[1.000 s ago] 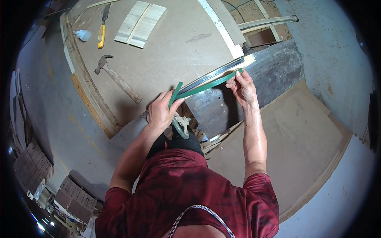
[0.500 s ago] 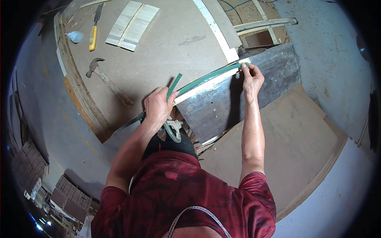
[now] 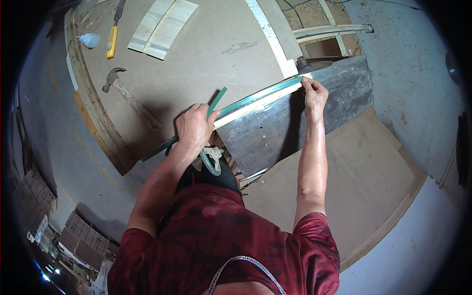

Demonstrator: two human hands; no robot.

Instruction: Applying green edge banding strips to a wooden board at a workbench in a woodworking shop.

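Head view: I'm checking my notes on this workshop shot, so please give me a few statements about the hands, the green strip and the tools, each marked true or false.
1. The right hand presses the far end of the green strip on the dark board. True.
2. The left hand is on the hammer. False: it rests on the strip's near part; the hammer lies apart on the worktop.
3. The strip runs along the board's upper edge. True.
4. The yellow knife lies on the dark board. False: it lies at the worktop's far left, near the pale slats.
5. The person wears gloves. False: both hands are bare.
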